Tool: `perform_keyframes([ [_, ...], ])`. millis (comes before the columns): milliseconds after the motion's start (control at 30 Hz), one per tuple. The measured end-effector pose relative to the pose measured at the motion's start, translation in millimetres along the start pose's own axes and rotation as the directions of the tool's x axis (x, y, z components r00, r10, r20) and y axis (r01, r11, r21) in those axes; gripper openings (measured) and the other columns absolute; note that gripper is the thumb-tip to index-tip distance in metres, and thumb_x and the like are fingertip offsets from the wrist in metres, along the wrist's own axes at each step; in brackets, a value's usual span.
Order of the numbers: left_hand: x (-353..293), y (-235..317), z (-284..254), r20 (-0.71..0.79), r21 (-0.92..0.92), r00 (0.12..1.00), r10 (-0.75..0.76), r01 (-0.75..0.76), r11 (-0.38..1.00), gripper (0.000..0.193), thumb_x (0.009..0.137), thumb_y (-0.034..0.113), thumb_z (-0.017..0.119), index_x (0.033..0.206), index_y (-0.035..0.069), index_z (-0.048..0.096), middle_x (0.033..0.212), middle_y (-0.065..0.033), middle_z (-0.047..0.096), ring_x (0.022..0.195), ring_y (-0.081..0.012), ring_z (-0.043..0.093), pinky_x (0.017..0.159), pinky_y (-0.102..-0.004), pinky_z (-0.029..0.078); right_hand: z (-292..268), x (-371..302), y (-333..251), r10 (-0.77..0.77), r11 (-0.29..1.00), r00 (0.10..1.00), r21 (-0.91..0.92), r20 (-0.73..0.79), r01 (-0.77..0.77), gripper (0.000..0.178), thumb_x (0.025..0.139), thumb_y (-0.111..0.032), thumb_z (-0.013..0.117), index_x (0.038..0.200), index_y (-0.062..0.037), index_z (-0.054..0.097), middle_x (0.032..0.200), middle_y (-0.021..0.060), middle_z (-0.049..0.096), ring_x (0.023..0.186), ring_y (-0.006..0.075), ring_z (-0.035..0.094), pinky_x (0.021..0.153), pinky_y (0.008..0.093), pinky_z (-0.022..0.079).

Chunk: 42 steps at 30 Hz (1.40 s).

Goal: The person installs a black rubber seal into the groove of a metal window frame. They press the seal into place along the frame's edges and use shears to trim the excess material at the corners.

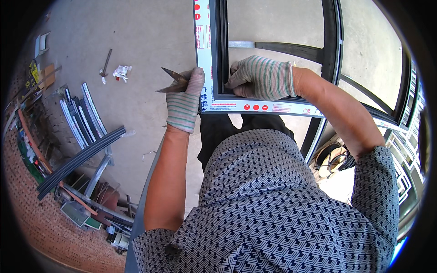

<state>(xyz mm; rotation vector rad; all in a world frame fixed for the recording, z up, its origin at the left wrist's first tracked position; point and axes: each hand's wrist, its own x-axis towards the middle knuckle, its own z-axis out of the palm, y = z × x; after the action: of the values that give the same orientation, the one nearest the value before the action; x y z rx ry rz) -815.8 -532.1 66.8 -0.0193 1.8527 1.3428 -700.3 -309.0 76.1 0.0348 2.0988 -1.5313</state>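
A window frame (273,108) of dark profiles, partly covered in white printed protective film, lies across in front of me. My left hand (184,102), in a striped knit glove, is closed around a pair of scissors (176,81) beside the frame's near left corner. Their dark blades point up and left and stand apart; the handles are hidden in my palm. My right hand (261,79), gloved alike, reaches inside the same corner. Its fingers are curled against the black inner edge (222,45) of the frame; what they pinch, if anything, is hidden.
Dark crossbars (291,51) show beneath the frame. Wrapped profiles (82,116) and a dark bundle of long profiles (82,159) lie at left, near piled scraps. A hammer-like tool (106,63) and crumpled wrapping (122,73) lie on the floor. Coiled black cable (334,157) sits at right.
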Motion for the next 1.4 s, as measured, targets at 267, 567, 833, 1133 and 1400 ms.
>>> perform_keyframes([
  [267,-3,3,3,0.022,-0.029,1.000,0.000,0.000,1.000,0.043,0.094,0.043,0.084,0.106,0.002,0.077,0.094,0.0002,0.070,0.089,-0.0085,0.060,0.083,-0.0280,0.052,-6,-7,11,0.050,0.987,0.997,0.153,-0.054,-0.041,0.024,0.098,-0.016,0.075,0.119,-0.0044,0.080,0.107,0.0123,0.079,0.097,0.0260,0.075,0.089,0.0334,0.060],
  [567,-2,2,2,0.003,-0.009,1.000,0.003,-0.003,1.000,0.041,0.095,0.043,0.083,0.105,0.004,0.077,0.093,0.0011,0.069,0.087,-0.0082,0.059,0.081,-0.0286,0.051,2,-16,-1,-0.044,0.999,0.994,0.009,-0.100,0.045,0.010,0.096,-0.005,0.073,0.103,0.0002,0.079,0.099,0.0156,0.071,0.091,0.0304,0.070,0.085,0.0374,0.059],
  [833,-2,-1,5,-0.010,-0.017,0.999,0.036,-0.036,0.999,0.040,0.096,0.043,0.082,0.101,0.004,0.076,0.089,0.0021,0.067,0.083,-0.0080,0.057,0.077,-0.0295,0.050,0,-9,-1,-0.105,0.994,0.992,-0.033,-0.069,0.103,0.012,0.099,-0.008,0.069,0.098,0.0002,0.077,0.094,0.0166,0.071,0.087,0.0309,0.071,0.086,0.0387,0.058],
  [1133,-3,0,8,-0.045,-0.007,0.993,0.108,-0.108,0.994,0.039,0.096,0.043,0.081,0.101,0.005,0.074,0.088,0.0025,0.066,0.082,-0.0080,0.058,0.075,-0.0288,0.050,-4,9,-12,0.144,0.976,0.989,0.162,0.010,-0.144,0.015,0.095,-0.014,0.076,0.104,-0.0032,0.081,0.088,0.0113,0.078,0.080,0.0238,0.073,0.078,0.0356,0.059],
  [1400,0,1,13,-0.073,0.021,0.978,0.198,-0.197,0.980,0.040,0.096,0.042,0.081,0.101,0.004,0.073,0.086,0.0006,0.068,0.082,-0.0089,0.060,0.075,-0.0300,0.051,1,18,-16,0.033,0.998,0.999,-0.047,-0.005,-0.034,0.011,0.092,-0.007,0.071,0.094,-0.0040,0.082,0.081,0.0151,0.075,0.077,0.0285,0.072,0.075,0.0379,0.056],
])
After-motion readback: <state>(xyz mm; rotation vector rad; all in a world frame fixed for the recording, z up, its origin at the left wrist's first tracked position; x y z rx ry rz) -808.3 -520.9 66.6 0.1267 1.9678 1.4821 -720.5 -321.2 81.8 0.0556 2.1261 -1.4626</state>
